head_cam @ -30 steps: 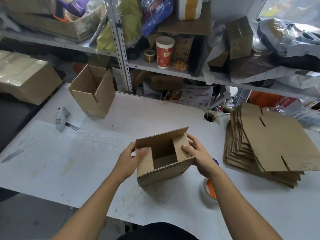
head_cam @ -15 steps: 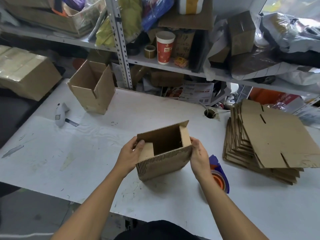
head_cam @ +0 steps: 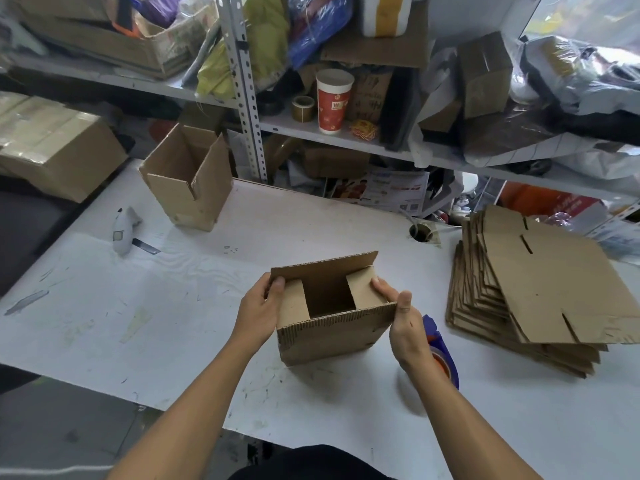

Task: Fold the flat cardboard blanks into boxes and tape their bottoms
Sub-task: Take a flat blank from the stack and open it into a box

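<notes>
A small brown cardboard box (head_cam: 332,332) stands on the white table (head_cam: 180,306) in front of me, its end up with both short flaps folded inward and both long flaps standing. My left hand (head_cam: 258,311) grips its left side, fingers pressing the left short flap. My right hand (head_cam: 403,318) holds the right side, thumb on the near long flap, fingers on the right short flap. A blue tape dispenser (head_cam: 441,355) lies just behind my right wrist, partly hidden. A stack of flat blanks (head_cam: 540,292) lies at the right.
One formed open box (head_cam: 188,181) stands at the back left of the table. A white utility knife (head_cam: 124,230) lies left of centre. A cable hole (head_cam: 419,233) is near the back edge. Cluttered metal shelves (head_cam: 346,140) rise behind the table.
Both short flaps have been pushed down flat inside the box. My right hand slid from the far flap to the near right corner. The tape dispenser has come into fuller view.
</notes>
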